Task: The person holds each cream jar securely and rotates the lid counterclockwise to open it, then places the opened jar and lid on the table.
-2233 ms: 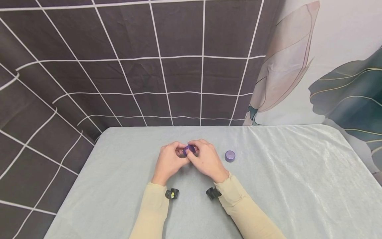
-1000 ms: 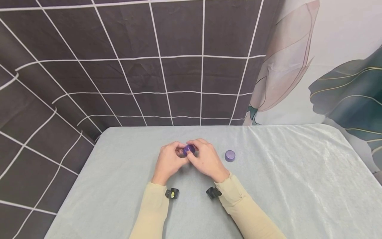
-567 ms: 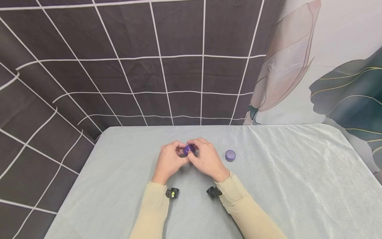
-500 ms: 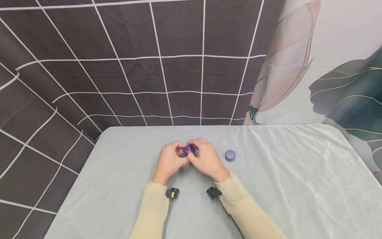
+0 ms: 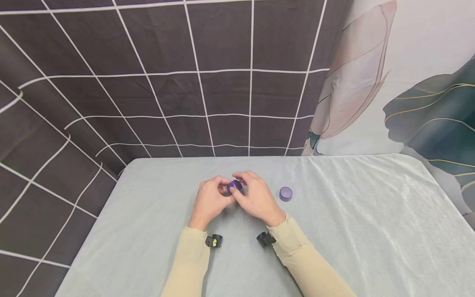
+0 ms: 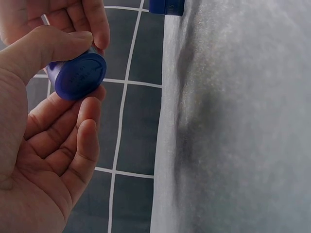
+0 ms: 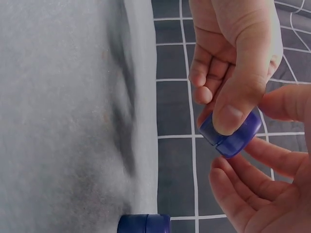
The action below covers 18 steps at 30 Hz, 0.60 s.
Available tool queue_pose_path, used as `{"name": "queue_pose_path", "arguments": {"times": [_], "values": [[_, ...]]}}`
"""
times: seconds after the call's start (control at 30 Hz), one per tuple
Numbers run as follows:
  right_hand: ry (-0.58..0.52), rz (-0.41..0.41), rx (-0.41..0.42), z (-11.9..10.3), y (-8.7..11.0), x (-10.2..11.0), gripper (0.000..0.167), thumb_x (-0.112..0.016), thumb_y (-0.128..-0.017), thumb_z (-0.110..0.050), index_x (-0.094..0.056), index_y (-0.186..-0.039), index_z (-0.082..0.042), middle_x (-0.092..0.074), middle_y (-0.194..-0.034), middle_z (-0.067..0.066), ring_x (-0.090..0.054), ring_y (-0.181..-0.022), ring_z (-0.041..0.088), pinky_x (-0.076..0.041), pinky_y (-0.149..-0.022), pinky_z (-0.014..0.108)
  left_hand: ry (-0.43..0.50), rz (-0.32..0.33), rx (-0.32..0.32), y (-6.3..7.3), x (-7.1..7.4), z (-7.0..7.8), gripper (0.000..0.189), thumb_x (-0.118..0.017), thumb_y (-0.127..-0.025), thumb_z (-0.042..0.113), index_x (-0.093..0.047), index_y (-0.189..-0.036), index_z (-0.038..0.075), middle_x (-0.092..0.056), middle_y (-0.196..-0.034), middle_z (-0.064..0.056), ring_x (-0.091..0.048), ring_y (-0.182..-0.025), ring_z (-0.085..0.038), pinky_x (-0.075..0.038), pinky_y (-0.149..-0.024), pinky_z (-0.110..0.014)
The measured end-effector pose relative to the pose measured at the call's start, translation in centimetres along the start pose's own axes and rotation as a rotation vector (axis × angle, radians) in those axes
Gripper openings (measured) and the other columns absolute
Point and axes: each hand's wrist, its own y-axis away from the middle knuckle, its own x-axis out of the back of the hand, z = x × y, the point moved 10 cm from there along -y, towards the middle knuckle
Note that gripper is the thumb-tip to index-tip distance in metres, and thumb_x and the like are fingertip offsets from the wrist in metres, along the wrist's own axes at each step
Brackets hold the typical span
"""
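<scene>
Fresh change: the right forefinger [image 5: 240, 175] is standing slightly off the rim of the held purple container [image 6: 80, 76], where it was resting half a second ago; the left hand [image 5: 211, 198] is seemingly bearing more of the hold.
Left hand: pinching the held purple container between thumb and fingertips.
Right hand [image 5: 257, 199]: pinching it lightly (the forefinger's exact contact is staying hard to read), its thumb [image 7: 228, 118] pressing on the side.
Held purple container: hovering between both hands above the counter [image 5: 148, 231], its round face showing faint marks to the left wrist view.
Second purple container [image 5: 285, 194]: sitting on the counter beside the right hand, touching neither hand.
Far edge: running near the fingertips, the gridded cloth [image 5: 224, 95] rising behind; forward room is looking tighter.
Open room: the counter is stretching farther sideways, especially rightward.
</scene>
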Motion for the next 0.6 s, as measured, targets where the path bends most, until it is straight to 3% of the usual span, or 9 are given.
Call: {"name": "queue_pose_path", "arguments": {"times": [0.6], "values": [[-0.003, 0.028, -0.083, 0.64, 0.14, 0.14, 0.045, -0.070, -0.092, -0.031, -0.066, -0.122, 0.001, -0.070, -0.107, 0.014, -0.068, -0.093, 0.027, -0.053, -0.084, 0.042, 0.012, 0.005, 0.006, 0.08, 0.05, 0.06, 0.029, -0.086, -0.070, 0.022, -0.074, -0.093, 0.011, -0.066, -0.074, 0.007, -0.060, -0.068, -0.008, -0.052, -0.065, -0.029]]}}
